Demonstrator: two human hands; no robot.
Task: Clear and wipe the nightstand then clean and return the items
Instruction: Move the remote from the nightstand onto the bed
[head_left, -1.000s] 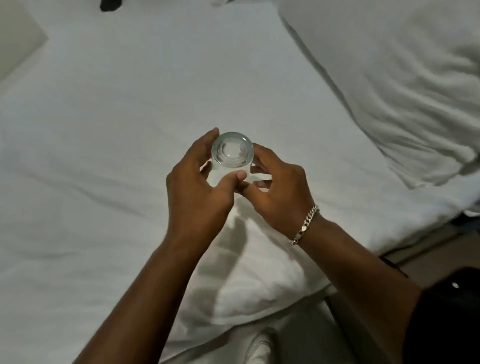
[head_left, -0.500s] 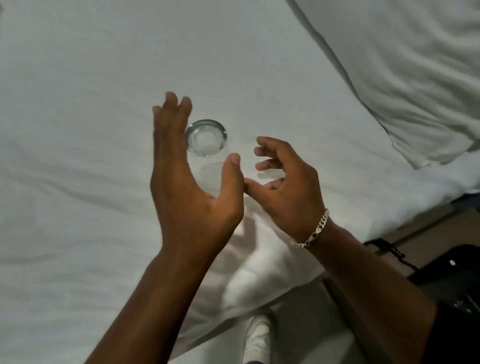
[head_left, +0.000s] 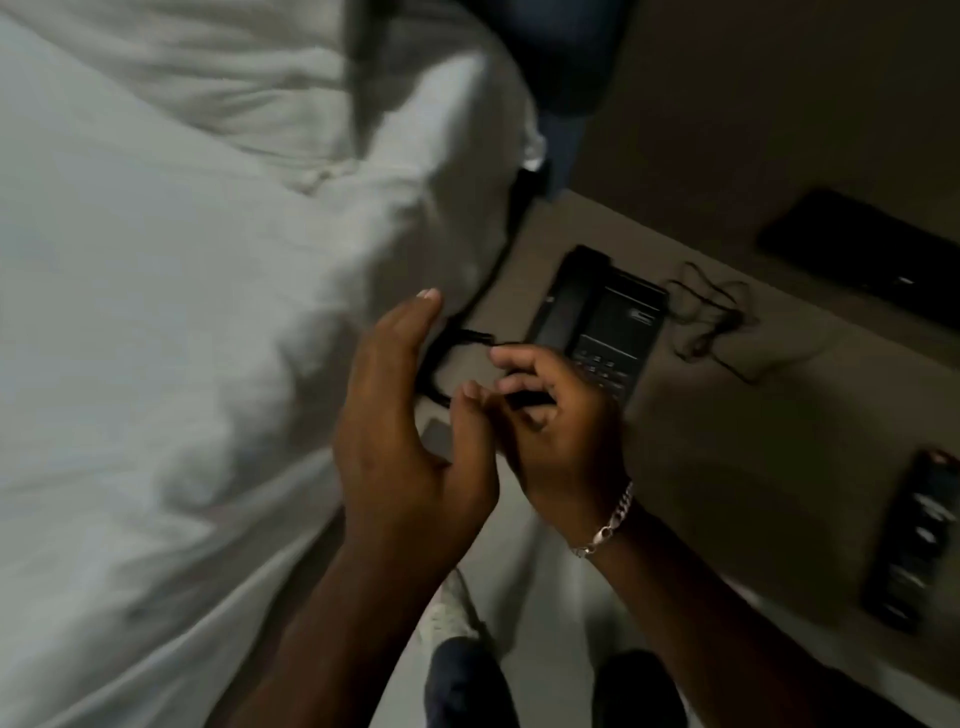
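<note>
The brown nightstand (head_left: 737, 467) stands right of the bed. On it are a black desk telephone (head_left: 597, 322), a tangled thin black cable (head_left: 711, 322), a black remote control (head_left: 919, 540) near its right edge and a flat black device (head_left: 857, 254) at the back. My left hand (head_left: 405, 431) hovers at the gap between bed and nightstand, fingers straight, holding nothing. My right hand (head_left: 561, 426) hangs just in front of the telephone with its fingers curled, and I see nothing gripped in it. The drinking glass is out of view.
The white bed (head_left: 156, 338) with a pillow (head_left: 234, 78) fills the left side. A thick black cord (head_left: 441, 358) loops from the bed edge toward the telephone, under my hands. My legs and a white shoe (head_left: 457, 608) stand on the pale floor below.
Both hands let go of the glass and left it standing on the bed. My view has swung right from the bed to the nightstand, and both hands came along empty.
</note>
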